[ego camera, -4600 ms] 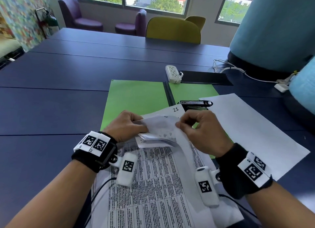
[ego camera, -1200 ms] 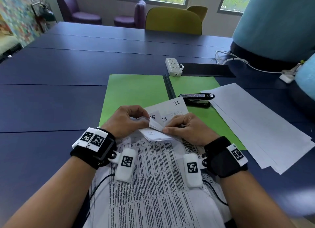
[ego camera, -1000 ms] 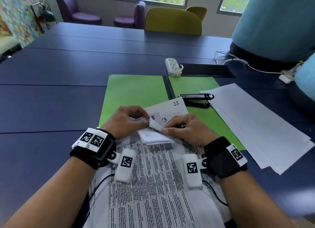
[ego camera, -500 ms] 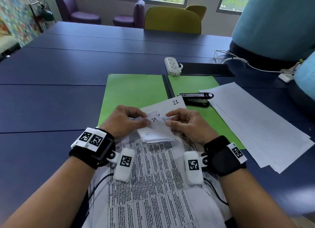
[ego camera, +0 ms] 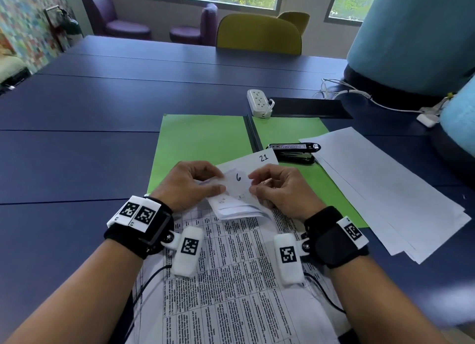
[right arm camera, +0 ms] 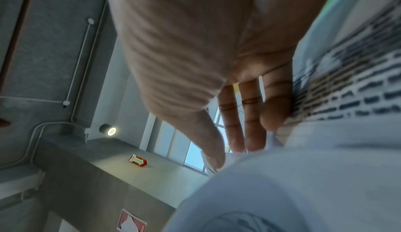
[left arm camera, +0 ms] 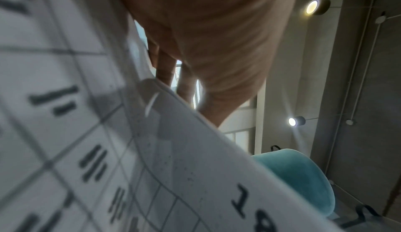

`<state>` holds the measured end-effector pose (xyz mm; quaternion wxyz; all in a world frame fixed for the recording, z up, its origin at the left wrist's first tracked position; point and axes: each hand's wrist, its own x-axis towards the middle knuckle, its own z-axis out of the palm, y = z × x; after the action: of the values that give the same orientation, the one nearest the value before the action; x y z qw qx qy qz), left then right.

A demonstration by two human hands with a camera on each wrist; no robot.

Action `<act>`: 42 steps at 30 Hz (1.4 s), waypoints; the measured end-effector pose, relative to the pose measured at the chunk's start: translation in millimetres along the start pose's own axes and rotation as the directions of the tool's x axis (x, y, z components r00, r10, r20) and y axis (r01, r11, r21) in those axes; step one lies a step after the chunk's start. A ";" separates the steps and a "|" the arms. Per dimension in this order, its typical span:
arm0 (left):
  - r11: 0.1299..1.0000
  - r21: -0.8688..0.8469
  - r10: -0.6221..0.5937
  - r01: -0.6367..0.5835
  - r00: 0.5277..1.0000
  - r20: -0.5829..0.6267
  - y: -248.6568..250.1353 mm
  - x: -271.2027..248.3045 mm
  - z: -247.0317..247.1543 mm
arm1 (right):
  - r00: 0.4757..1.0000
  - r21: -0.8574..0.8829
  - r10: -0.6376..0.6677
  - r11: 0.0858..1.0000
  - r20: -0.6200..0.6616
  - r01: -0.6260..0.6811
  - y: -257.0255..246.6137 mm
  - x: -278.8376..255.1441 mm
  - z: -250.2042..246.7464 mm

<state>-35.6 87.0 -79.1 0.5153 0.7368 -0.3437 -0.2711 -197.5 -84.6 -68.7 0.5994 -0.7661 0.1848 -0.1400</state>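
As the left hand (ego camera: 189,183) pinches the numbered sheet (ego camera: 237,187), the right hand (ego camera: 279,189) grips it.

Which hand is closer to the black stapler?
The right hand. It pinches the numbered pages just short of the stapler, on the person's side of it. The left hand holds the same pages farther off to the left.

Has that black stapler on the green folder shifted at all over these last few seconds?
No. The black stapler lies beside the dark spine of the green folder, exactly as before.
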 end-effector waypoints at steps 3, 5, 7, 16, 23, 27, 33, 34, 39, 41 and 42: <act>1.000 -0.002 0.009 -0.009 1.000 0.016 0.3 0.2 0.0 | 1.000 -0.082 -0.021 0.996 0.000 0.021 -2.6 0.7 2.5; 1.000 -0.027 -0.015 0.015 1.000 0.003 -0.8 0.4 -0.8 | 0.999 -0.125 -0.033 0.992 -0.019 0.030 -4.2 1.0 3.7; 0.999 -0.030 -0.021 0.021 1.000 -0.002 -0.6 0.1 -0.3 | 0.998 -0.153 -0.047 0.987 -0.031 0.041 -5.5 0.4 4.4; 0.985 -0.171 0.002 -0.001 1.000 0.005 -0.7 -1.2 2.6 | 0.998 -0.138 -0.044 0.990 -0.053 0.037 -7.0 -2.4 5.3; 0.996 -0.087 0.034 -0.034 0.999 0.008 -0.6 1.0 1.9 | 0.995 -0.181 -0.071 0.982 -0.067 0.058 -7.7 -1.8 5.3; 1.000 0.005 0.030 -0.030 0.999 0.022 -1.2 2.6 1.0 | 0.999 -0.263 -0.050 0.964 0.000 0.048 -9.0 -2.8 6.2; 0.991 0.135 0.001 -0.004 1.000 0.021 -0.3 4.4 0.3 | 0.997 -0.407 -0.079 0.911 0.005 0.074 -20.8 -4.8 8.2; 0.991 0.130 -0.013 0.010 1.000 0.021 0.1 4.0 -0.1 | 0.996 -0.408 -0.092 0.910 -0.004 0.082 -24.9 -5.5 8.2; 0.985 0.161 -0.058 0.058 0.998 -0.007 3.4 1.1 -3.6 | 0.989 -0.340 -0.113 0.938 -0.092 0.075 -38.8 -10.2 6.1; 0.983 0.173 -0.066 0.068 0.998 -0.016 5.0 0.9 -4.9 | 0.976 -0.303 -0.125 0.951 -0.179 0.066 -41.4 -11.0 2.2; 0.981 0.178 -0.074 0.077 0.997 -0.023 5.7 0.8 -5.2 | 0.964 -0.290 -0.139 0.955 -0.225 0.070 -42.0 -11.5 0.7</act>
<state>-32.5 88.0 -72.1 0.4392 0.7948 -0.3341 -0.2526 -202.6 -69.9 -28.1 0.4499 -0.8288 0.2334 -0.2371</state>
